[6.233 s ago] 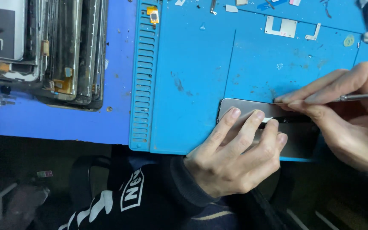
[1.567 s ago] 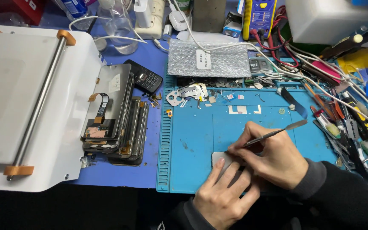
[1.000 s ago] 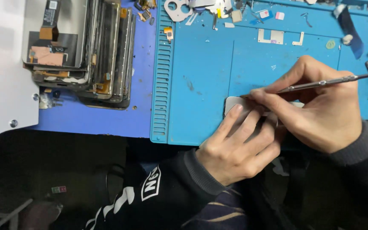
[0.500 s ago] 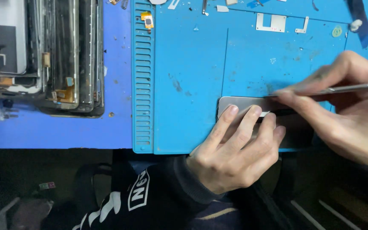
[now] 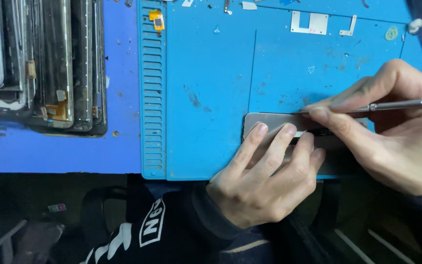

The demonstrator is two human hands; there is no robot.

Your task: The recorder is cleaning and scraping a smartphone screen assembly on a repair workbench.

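The left hand (image 5: 262, 183) is lying nearest, at the near edge of the blue mat (image 5: 211, 73). Its fingers (image 5: 275, 146) are spread flat, pressing down on one flat grey phone (image 5: 269, 122). The phone is lying sideways on the mat, its long side running left to right, mostly hidden under both hands. The right hand (image 5: 391, 132) is just right of the phone, pinching one thin metal tool (image 5: 401, 104). The tool is pointing left, its tip touching the phone's far edge. Farther up the mat, two small metal brackets (image 5: 309, 23) are lying. Left of the mat, a stack of broken phone screens (image 5: 50, 63) is resting; I cannot count them.
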